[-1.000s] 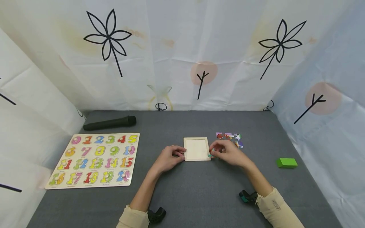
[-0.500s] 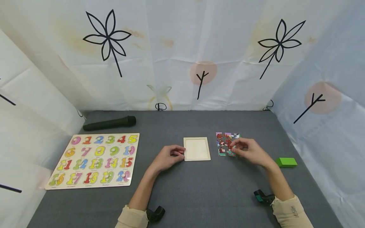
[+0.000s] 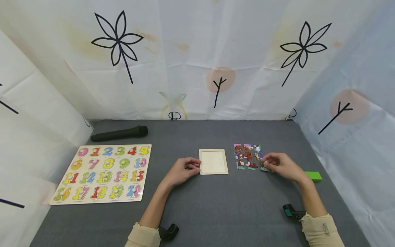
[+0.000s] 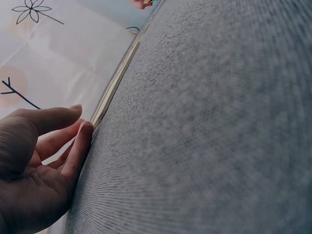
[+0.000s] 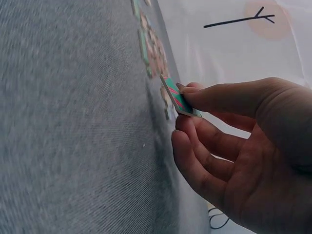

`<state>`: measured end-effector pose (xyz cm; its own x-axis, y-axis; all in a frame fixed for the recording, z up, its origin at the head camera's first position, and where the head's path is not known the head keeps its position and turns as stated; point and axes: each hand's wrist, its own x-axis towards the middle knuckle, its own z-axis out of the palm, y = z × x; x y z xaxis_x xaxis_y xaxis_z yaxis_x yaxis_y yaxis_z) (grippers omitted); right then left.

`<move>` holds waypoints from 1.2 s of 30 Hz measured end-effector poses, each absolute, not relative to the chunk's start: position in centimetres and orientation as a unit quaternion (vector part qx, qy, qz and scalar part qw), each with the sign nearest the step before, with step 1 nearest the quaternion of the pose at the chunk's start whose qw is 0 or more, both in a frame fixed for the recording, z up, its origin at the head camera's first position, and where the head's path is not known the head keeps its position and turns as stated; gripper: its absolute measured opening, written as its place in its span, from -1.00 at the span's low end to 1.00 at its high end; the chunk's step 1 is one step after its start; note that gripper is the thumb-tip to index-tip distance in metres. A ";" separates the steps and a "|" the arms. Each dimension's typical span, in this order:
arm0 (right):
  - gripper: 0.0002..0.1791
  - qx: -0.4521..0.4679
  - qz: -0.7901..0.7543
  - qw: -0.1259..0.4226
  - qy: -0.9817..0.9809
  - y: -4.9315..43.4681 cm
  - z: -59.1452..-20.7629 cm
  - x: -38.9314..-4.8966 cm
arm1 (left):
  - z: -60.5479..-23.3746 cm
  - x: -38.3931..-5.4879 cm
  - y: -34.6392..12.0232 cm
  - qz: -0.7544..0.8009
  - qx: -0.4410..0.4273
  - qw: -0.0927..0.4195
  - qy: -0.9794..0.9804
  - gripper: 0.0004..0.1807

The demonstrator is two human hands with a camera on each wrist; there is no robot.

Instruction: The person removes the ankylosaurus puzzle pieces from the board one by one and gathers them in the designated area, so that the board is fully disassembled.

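A square wooden puzzle tray (image 3: 213, 162), bare inside, lies mid-table. Beside its left edge is my left hand (image 3: 186, 168); the left wrist view shows its fingertips at the tray's edge (image 4: 117, 83), thumb held apart. To the right of the tray, colourful jigsaw pieces (image 3: 247, 156) are laid out in rows, with small gaps between them. My right hand (image 3: 282, 166) is at the lower right corner of that group. It pinches a puzzle piece (image 5: 178, 97), green with pink stripes, between thumb and fingers, tilted close above the table. The fingers partly cover this piece in the head view.
On the left lies a number board (image 3: 102, 174) with coloured digits from 0 to 20. A black microphone (image 3: 119, 133) is behind it. The green block (image 3: 314, 176) sits at the right, partly behind my right wrist. Fabric walls (image 3: 172, 68) enclose the grey table.
My right hand has moved right, from the tray's right edge across the jigsaw pieces to their lower right corner, uncovering the lower rows. My left hand and the tray have stayed put.
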<state>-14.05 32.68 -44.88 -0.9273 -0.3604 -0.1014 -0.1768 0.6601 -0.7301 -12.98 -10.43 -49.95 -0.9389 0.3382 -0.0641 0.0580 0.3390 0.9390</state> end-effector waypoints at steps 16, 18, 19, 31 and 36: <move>-0.90 -0.160 -0.320 0.058 0.932 32.2 -46.3 -14.0 | -49.8 -12.7 -10.7 0.560 0.134 0.128 0.807 -0.64; -0.91 -0.161 -0.314 0.052 0.934 32.1 -46.3 -13.9 | -49.8 -12.7 -10.7 0.561 0.136 0.129 0.807 -0.64; -0.91 -0.162 -0.311 0.049 0.935 32.0 -46.4 -13.8 | -49.8 -12.7 -10.7 0.561 0.137 0.128 0.806 -0.64; -0.87 -0.151 -0.310 0.026 0.938 32.1 -46.4 -13.5 | -50.0 -12.8 -10.4 0.557 0.134 0.132 0.809 -0.68; -0.84 -0.135 -0.299 -0.007 0.945 31.6 -45.9 -13.0 | -49.7 -12.3 -10.6 0.548 0.146 0.127 0.813 -0.66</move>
